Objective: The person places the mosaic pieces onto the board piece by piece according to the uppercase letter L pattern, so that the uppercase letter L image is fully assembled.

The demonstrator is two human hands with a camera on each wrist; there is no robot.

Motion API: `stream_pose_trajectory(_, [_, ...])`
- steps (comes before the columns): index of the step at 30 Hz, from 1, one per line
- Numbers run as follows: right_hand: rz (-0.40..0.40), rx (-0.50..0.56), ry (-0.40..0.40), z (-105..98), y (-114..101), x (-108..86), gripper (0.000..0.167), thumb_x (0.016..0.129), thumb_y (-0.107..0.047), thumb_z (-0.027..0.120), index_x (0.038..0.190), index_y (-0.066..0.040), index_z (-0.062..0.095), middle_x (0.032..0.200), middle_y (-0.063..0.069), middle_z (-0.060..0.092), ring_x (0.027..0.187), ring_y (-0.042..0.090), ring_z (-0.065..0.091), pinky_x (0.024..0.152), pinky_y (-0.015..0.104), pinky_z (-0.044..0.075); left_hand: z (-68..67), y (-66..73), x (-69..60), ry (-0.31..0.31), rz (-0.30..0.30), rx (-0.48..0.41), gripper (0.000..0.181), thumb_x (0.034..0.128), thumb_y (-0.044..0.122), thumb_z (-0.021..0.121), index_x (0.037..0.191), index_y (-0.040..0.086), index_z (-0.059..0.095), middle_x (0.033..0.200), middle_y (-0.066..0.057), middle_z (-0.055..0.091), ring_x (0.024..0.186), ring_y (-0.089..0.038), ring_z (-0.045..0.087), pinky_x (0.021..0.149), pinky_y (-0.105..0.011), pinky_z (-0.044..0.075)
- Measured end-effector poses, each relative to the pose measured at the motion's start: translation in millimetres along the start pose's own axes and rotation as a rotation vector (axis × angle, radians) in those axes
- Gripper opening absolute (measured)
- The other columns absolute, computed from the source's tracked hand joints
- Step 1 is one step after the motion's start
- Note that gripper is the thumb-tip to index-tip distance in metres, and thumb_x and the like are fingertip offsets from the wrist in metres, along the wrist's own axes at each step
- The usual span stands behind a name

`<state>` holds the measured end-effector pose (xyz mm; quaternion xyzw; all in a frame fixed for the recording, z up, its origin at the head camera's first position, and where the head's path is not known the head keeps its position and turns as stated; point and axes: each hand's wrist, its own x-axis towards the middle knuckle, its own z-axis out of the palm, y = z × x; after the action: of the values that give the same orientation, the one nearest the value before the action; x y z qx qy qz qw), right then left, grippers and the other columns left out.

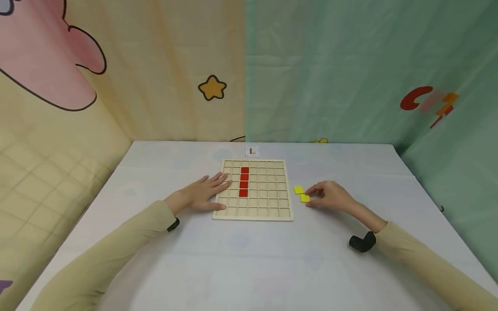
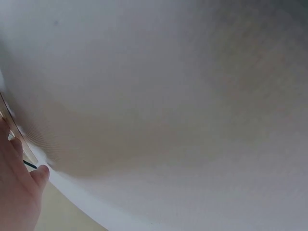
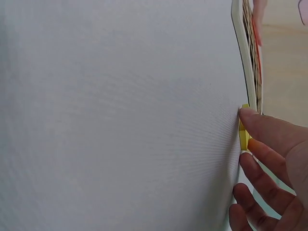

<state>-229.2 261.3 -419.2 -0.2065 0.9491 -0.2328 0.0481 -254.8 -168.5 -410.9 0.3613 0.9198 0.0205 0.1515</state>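
Observation:
A light wooden grid board lies on the table, with several red square tiles forming one column in its cells. My left hand rests spread over the board's left side, fingers straight. To the right of the board lie two yellow square tiles, the farther one touching or nearly touching the nearer one. Thumb and index finger of my right hand pinch the nearer yellow tile by its edges, at table level. The right wrist view shows yellow tile between thumb and fingers.
Behind the board lies a small printed grid card with red and yellow marks. The white-covered table ends at the back against yellow and green curtains. Black wrist straps sit at the sleeves.

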Motion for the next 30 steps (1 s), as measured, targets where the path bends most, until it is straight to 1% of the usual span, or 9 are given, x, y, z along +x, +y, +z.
stream_pose_trajectory(3, [-0.003, -0.001, 0.005, 0, 0, -1.9, 0.028, 0.076, -0.027, 0.081, 0.099, -0.012, 0.075, 0.096, 0.001, 0.074, 0.083, 0.013, 0.060, 0.073, 0.027, 0.048, -0.6, 1.0, 2.3, 0.001, 0.002, -0.008, 0.083, 0.0917, 0.063, 0.045, 0.156, 0.021, 0.013, 0.163, -0.008, 0.003, 0.151, -0.031, 0.001, 0.117, -0.061, 0.010])
stream_pose_trajectory(8, [-0.028, -0.018, 0.005, -1, -1, -1.8, 0.026, 0.076, -0.025, 0.081, 0.097, -0.012, 0.075, 0.095, 0.001, 0.073, 0.079, 0.011, 0.057, 0.069, 0.025, 0.046, -2.8, 2.1, 3.0, -0.025, -0.021, 0.010, 0.084, 0.0917, 0.064, 0.044, 0.156, 0.022, 0.010, 0.164, -0.007, 0.001, 0.151, -0.029, -0.001, 0.117, -0.060, 0.009])
stream_pose_trajectory(12, [-0.030, -0.038, 0.000, -1, -4, -1.3, 0.025, 0.075, -0.026, 0.081, 0.095, -0.013, 0.075, 0.094, -0.001, 0.073, 0.076, 0.009, 0.055, 0.067, 0.024, 0.045, -3.9, 3.2, 2.7, -0.015, -0.009, 0.006, 0.084, 0.0919, 0.062, 0.046, 0.156, 0.020, 0.012, 0.163, -0.009, 0.003, 0.151, -0.031, 0.001, 0.117, -0.061, 0.009])
stream_pose_trajectory(17, [-0.049, -0.042, 0.000, 1, -6, -0.3, 0.025, 0.075, -0.027, 0.081, 0.095, -0.013, 0.074, 0.091, -0.004, 0.072, 0.074, 0.008, 0.054, 0.064, 0.022, 0.044, -2.9, 3.4, 3.5, -0.026, -0.012, 0.018, 0.084, 0.0921, 0.063, 0.044, 0.156, 0.021, 0.010, 0.163, -0.008, 0.002, 0.151, -0.030, -0.001, 0.117, -0.060, 0.009])
stream_pose_trajectory(25, [-0.080, -0.010, 0.008, 4, -22, 6.4, 0.023, 0.075, -0.029, 0.081, 0.093, -0.016, 0.074, 0.089, -0.006, 0.072, 0.073, 0.008, 0.055, 0.061, 0.022, 0.044, -0.6, 0.9, 2.4, -0.020, -0.008, 0.013, 0.083, 0.0923, 0.062, 0.045, 0.156, 0.020, 0.011, 0.163, -0.008, 0.002, 0.151, -0.030, -0.001, 0.117, -0.060, 0.009])
stream_pose_trajectory(30, [-0.099, 0.007, 0.016, 8, -35, 13.8, 0.023, 0.074, -0.028, 0.081, 0.093, -0.016, 0.076, 0.087, -0.006, 0.073, 0.066, 0.006, 0.052, 0.058, 0.020, 0.043, 0.0, 1.1, 2.0, -0.011, -0.003, 0.012, 0.084, 0.0922, 0.062, 0.045, 0.156, 0.021, 0.010, 0.163, -0.008, 0.002, 0.151, -0.030, -0.001, 0.117, -0.060, 0.010])
